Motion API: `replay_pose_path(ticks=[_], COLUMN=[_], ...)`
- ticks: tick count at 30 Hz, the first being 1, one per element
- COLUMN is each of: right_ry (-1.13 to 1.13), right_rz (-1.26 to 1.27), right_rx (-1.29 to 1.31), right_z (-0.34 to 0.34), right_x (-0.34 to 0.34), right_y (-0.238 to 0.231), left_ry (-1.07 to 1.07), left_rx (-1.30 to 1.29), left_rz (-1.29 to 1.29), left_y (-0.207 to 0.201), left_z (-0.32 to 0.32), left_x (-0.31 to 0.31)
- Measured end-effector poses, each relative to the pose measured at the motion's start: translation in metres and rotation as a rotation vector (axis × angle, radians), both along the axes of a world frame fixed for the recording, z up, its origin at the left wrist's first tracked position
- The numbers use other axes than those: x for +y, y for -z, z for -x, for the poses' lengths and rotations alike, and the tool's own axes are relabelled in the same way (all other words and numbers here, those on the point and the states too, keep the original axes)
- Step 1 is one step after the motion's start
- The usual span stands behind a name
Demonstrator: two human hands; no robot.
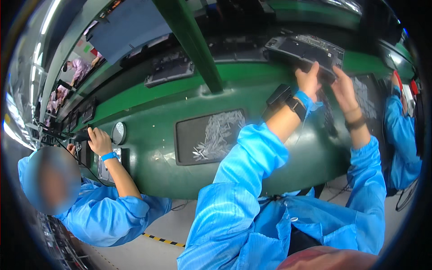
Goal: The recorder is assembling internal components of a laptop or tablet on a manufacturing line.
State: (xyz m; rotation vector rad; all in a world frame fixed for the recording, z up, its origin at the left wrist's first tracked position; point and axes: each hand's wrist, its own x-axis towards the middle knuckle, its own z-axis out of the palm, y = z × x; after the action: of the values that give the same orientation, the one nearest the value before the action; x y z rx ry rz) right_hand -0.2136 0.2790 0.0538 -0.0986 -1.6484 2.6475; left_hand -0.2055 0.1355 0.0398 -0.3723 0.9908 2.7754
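At the far edge of the green workbench point(148, 135), an opened dark electronic device point(306, 51) is held up by both raised arms. The left hand point(308, 81) is closed on its near edge, fingers curled over it, with a blue wrist strap point(306, 100) and a black watch point(296, 108) worn below. The right hand point(344, 87) is pressed against the device's right side; whether it is closed on the device cannot be told. On the bench, 1 dark tray point(189, 139) is filled with small pale parts point(220, 135). A green post point(193, 40) is seen rising left of the device. A co-worker's hand point(100, 141) is closed on a dark tool point(81, 135) at the left.
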Motion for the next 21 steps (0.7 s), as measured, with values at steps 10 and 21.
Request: replay_pose_path(ticks=[10, 21], right_ry=[0.169, -0.356], right_rz=[-0.061, -1.477], right_rx=[0.065, 0.972], right_z=[-0.207, -0.126], right_x=[0.018, -0.041], right_y=[0.024, 0.004], left_ry=[0.115, 0.367], left_rx=[0.075, 0.053], left_rz=[0.132, 0.530], left_y=[0.015, 0.052], left_z=[-0.203, -0.280], left_x=[-0.094, -0.146])
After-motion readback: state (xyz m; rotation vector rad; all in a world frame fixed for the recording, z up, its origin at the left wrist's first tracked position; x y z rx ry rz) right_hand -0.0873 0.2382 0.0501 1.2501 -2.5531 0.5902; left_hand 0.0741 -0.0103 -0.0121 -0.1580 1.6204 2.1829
